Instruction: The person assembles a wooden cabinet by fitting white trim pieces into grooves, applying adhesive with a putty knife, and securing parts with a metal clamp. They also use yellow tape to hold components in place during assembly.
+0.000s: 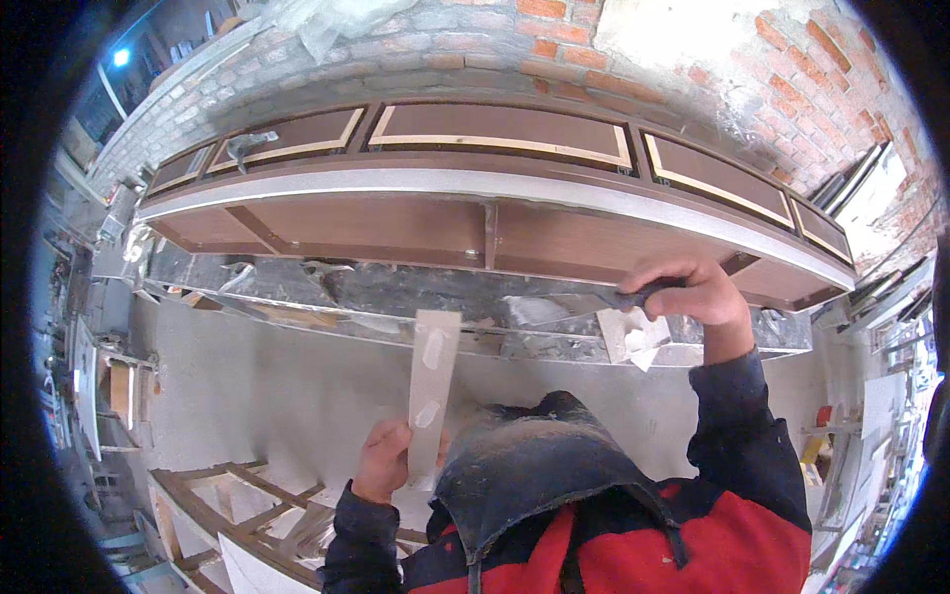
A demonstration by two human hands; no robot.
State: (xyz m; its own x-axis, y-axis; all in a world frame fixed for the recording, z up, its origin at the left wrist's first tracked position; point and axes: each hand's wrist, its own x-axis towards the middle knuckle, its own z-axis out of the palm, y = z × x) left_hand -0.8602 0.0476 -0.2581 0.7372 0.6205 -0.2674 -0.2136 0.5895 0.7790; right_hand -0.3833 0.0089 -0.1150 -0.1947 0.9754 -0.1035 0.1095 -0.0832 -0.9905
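My left hand (386,457) grips a narrow pale board (438,382) near its lower end, and the board stands out towards the workbench (371,293). Two white patches, like filler, mark its face. Higher up on the right, my right hand (698,289) is closed on the dark handle of a putty knife (568,303). Its broad thin blade points left over the bench, apart from the pale board. Under my right hand lies a small flat piece (612,334) with a white lump of filler (644,343) on or beside it.
A long brown wooden cabinet frame (490,230) with compartments lies along the bench against a brick wall (549,52). A tool like a spray gun (249,145) rests on its left part. At lower left stands a wooden frame (200,505); shelving with materials (868,445) lines the right.
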